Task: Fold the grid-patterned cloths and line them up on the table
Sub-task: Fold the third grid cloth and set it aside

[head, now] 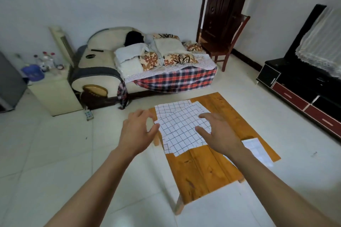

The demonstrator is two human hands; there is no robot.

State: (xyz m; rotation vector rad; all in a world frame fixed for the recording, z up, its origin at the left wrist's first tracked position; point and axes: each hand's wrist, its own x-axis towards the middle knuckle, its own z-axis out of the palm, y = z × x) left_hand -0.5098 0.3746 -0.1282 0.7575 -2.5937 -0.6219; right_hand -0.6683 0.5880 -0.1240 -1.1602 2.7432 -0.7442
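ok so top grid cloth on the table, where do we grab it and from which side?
Probably its two side edges, one hand each. The cloth lies flat and spread on the pile, its left edge overhanging the table rim, so the left hand can pinch from outside. The right hand comes from the right, pinching the edge lying on the wood.

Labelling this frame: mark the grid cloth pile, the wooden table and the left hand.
grid cloth pile (181, 129), head view, middle of top cloth
wooden table (203, 169), head view, bare near planks
left hand (137, 131), head view, back of hand
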